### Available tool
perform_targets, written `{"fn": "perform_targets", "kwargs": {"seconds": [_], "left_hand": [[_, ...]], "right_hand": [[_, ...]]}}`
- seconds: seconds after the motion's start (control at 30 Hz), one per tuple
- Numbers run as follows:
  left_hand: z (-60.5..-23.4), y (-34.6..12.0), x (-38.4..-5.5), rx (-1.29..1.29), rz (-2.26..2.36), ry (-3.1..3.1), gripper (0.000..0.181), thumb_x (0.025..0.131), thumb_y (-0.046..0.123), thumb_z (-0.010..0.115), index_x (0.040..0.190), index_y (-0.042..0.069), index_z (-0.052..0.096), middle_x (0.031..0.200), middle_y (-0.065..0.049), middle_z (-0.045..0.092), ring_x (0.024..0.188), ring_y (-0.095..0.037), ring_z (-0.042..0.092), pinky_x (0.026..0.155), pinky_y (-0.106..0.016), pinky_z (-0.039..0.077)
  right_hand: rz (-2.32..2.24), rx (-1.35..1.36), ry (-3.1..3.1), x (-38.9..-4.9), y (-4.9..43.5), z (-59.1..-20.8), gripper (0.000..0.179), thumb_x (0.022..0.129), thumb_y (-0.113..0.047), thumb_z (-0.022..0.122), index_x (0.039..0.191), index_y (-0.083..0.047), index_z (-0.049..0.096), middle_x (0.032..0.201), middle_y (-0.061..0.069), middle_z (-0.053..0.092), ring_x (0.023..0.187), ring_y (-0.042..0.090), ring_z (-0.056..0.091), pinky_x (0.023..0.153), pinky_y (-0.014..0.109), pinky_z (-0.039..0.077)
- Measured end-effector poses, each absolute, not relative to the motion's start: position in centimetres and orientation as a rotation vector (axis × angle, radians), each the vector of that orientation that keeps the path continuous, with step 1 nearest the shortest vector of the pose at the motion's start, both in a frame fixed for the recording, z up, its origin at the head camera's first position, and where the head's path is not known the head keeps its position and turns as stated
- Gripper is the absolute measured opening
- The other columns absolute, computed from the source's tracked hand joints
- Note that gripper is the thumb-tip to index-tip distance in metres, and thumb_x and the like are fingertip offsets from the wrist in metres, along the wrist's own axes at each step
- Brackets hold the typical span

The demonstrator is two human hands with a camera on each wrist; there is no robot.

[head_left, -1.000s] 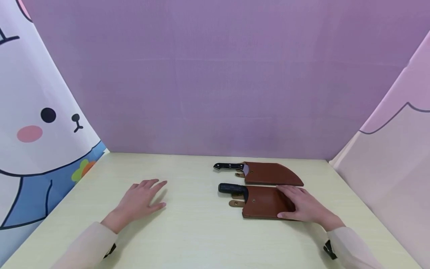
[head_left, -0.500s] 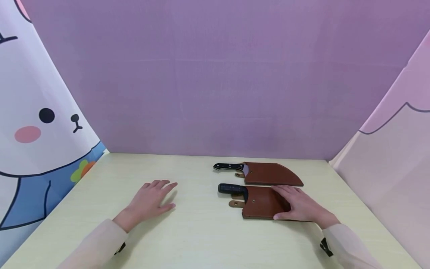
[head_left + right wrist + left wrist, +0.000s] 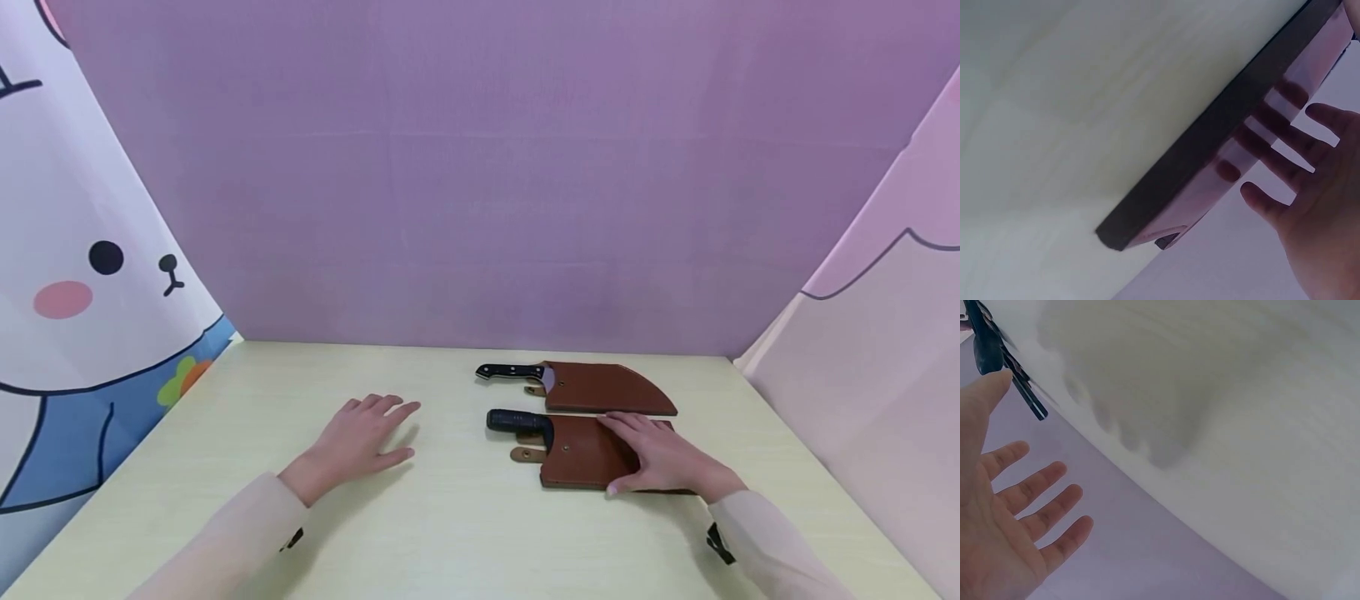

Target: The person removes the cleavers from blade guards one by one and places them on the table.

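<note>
Two knives lie on the table in brown leather sheaths, handles to the left. The nearer one is a cleaver with a black ribbed handle; its sheath lies beneath my right hand. In the right wrist view that hand's fingers are spread over the sheath; whether they touch it I cannot tell. My left hand hovers over the table left of the handles, fingers spread, holding nothing. Behind the cleaver is the other knife, with a black riveted handle and a curved sheath.
A pale wood-grain table carries everything. Behind it rises a purple cloth backdrop. Printed cartoon cloth borders the left side, and a pink and white cloth the right. Small strap tabs stick out beside the nearer handle.
My left hand has moved right, towards the knife handles. My right hand has slid slightly left over the nearer sheath. Both knives stay where they were.
</note>
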State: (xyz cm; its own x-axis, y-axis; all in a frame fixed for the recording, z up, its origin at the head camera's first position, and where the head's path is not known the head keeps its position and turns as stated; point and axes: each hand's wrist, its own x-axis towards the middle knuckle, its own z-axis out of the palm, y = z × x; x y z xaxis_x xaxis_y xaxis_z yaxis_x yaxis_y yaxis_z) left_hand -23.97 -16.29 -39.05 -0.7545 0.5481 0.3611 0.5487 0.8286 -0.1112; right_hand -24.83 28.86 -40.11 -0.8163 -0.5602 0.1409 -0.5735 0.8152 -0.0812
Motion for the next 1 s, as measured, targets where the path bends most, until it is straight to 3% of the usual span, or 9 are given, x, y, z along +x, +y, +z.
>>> {"fn": "perform_targets", "kwargs": {"seconds": [0.6,1.0], "left_hand": [[-39.8,-12.3,-25.2,-0.934,-0.046,-2.615,0.06,0.079,0.05,0.063,0.128,0.018,0.051,0.114,-0.004,0.06,0.1,-0.025,0.058,0.077,-0.043,0.049],[-39.4,-9.3,-25.9,-0.957,-0.121,-2.684,0.06,0.08,0.049,0.062,0.129,0.017,0.049,0.115,-0.004,0.059,0.099,-0.024,0.056,0.078,-0.043,0.049]], "right_hand": [[0.212,0.908,-3.028,-25.5,28.5,-39.6,0.11,0.055,-0.071,0.069,0.141,-0.012,0.033,0.141,0.018,0.037,0.127,0.043,0.035,0.089,0.067,0.032],[0.212,0.897,-3.054,-25.7,28.3,-39.8,0.111,0.056,-0.074,0.066,0.142,-0.014,0.032,0.143,0.016,0.035,0.129,0.041,0.032,0.09,0.066,0.031]]}}
